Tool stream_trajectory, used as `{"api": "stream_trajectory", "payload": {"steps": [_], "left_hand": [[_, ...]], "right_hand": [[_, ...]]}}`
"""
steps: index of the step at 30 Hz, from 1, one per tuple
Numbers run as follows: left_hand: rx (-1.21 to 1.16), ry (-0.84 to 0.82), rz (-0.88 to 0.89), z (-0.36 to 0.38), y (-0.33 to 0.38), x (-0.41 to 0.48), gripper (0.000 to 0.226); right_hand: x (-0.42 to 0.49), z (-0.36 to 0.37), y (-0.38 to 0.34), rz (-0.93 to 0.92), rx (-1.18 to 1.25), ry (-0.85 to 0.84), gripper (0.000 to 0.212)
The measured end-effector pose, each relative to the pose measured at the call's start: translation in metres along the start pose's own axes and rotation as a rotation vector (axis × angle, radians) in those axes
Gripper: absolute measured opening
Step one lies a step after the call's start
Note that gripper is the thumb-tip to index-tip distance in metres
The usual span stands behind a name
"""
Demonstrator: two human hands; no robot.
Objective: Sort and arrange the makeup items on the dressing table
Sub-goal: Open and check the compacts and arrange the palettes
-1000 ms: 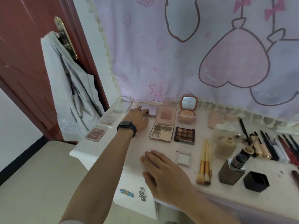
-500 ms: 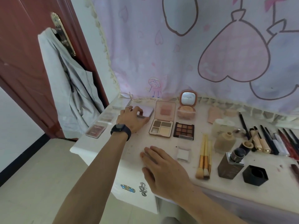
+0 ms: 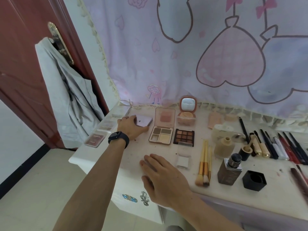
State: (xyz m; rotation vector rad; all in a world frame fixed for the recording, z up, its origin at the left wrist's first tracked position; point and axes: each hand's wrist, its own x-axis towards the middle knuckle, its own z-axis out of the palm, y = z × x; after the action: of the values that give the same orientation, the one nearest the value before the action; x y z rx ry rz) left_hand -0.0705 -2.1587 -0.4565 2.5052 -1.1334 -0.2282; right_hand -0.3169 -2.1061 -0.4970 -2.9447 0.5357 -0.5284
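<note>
Our left hand [image 3: 131, 126] clamps its fingers on the lilac palette [image 3: 144, 121] by its edges; we judge it light, rigid and slick. Our right hand [image 3: 161, 175] rests on the counter [image 3: 100, 156], fingers apart.

Pink heart-patterned curtain [image 3: 216, 55], red-brown door [image 3: 25, 64], lilac compact [image 3: 143, 120].

Bare arms in shot, and on the left wrist a black smartwatch [image 3: 118, 139], rounded-square face on a matching band (screen dark); a thin silver ring [image 3: 124, 117] circles one left hand [image 3: 131, 126] finger.
</note>
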Motion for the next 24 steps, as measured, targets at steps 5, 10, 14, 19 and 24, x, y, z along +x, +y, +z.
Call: {"api": "stream_trajectory", "payload": {"steps": [5,10,14,19,24], "left_hand": [[0.121,-0.030,0.021,-0.010,-0.001,-0.013,0.068],[-0.144,0.022,-0.090,-0.034,-0.001,-0.036,0.102],[-0.642,0.049,-0.188,-0.065,0.000,-0.062,0.072],[-0.813,0.076,-0.051,-0.091,0.008,-0.120,0.035],[-0.757,0.054,0.129,-0.099,0.019,-0.181,0.037]], "right_hand": [[0.000,0.000,0.000,-0.005,0.004,0.015,0.050],[0.000,0.002,0.000,0.008,0.042,0.044,0.050],[-0.001,0.002,0.001,0.004,0.059,0.066,0.048],[-0.003,-0.005,0.001,-0.037,0.080,0.055,0.047],[-0.012,-0.042,-0.013,0.353,0.777,0.136,0.040]]}}
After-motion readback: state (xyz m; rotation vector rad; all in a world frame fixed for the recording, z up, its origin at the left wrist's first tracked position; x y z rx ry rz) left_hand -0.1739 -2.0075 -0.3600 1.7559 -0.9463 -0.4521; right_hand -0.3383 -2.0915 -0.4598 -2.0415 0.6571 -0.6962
